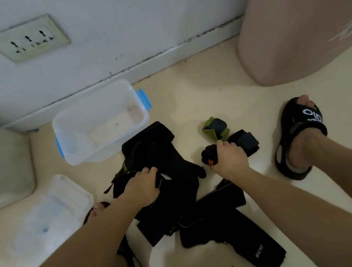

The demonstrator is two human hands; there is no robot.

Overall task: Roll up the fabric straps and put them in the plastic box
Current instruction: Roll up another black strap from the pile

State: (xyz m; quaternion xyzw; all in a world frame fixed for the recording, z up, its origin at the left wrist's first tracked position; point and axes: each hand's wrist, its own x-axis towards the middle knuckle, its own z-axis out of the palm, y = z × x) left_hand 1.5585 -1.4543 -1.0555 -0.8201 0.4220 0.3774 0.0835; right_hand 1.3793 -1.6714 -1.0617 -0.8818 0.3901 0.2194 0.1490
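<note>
Nearest you, loose black fabric straps [197, 211] sprawl across the floor [200, 102] between your sandalled feet, and your left hand [142, 186] clenches its grip on an edge of that heap while your right hand [230, 159] closes around a rolled black strap [209, 155] with an orange mark. Just beyond sit two finished rolls, one black [244, 142] and one green-edged [215, 129], and the plastic box [99, 122] stands open near the wall, its lid [49, 215] lying at your left.
</note>
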